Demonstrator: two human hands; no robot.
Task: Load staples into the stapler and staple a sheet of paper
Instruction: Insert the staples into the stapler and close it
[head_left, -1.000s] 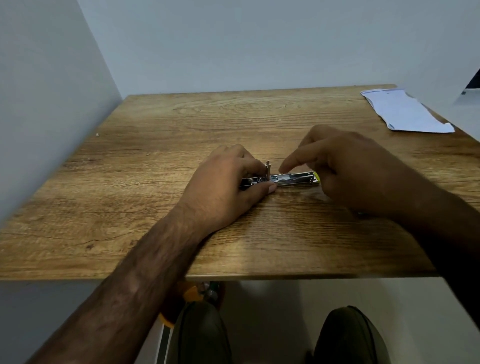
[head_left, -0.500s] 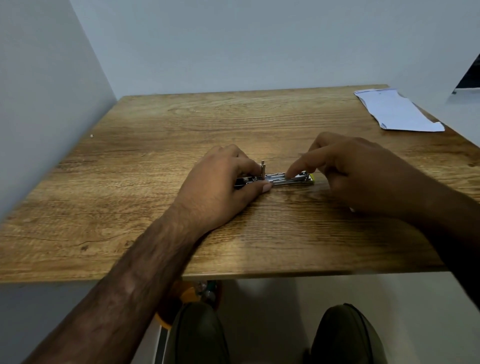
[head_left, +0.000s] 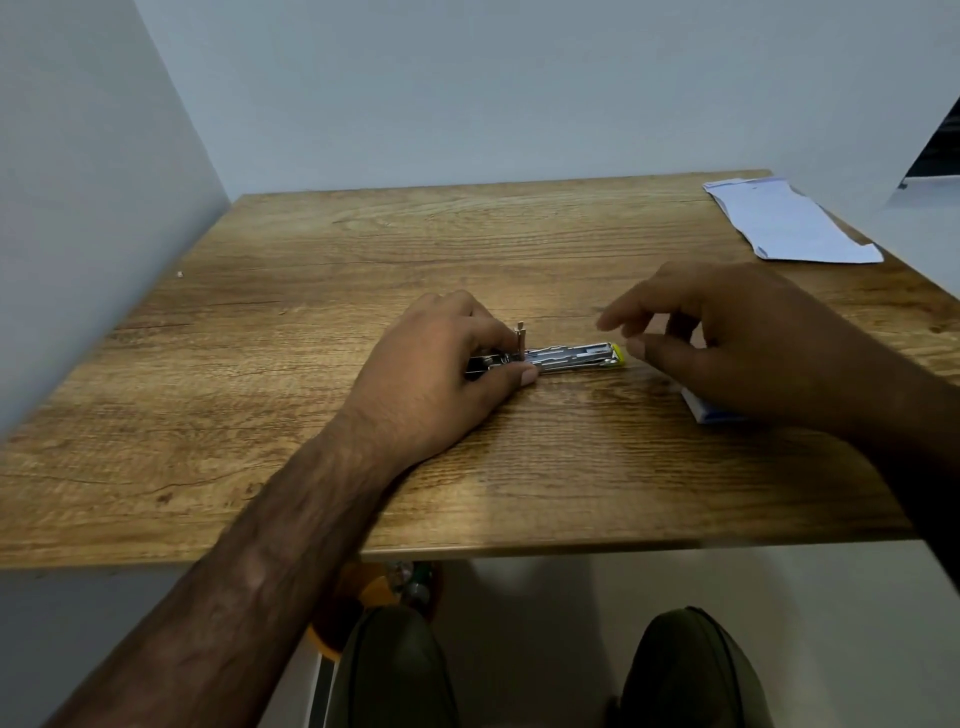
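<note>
Stapler (head_left: 566, 358) flat, metal channel exposed, yellow tip; L hand (head_left: 441, 374) pinches it, R hand (head_left: 727, 343) loose, empty.

My left hand (head_left: 441, 374) pinches thumb against fingers, forearm angled inward; my right hand (head_left: 727, 338) hovers just beside it, fingers loosely spread.

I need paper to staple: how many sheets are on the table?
1 folded paper visible, at the table's far right corner; it may hold several sheets.
</note>
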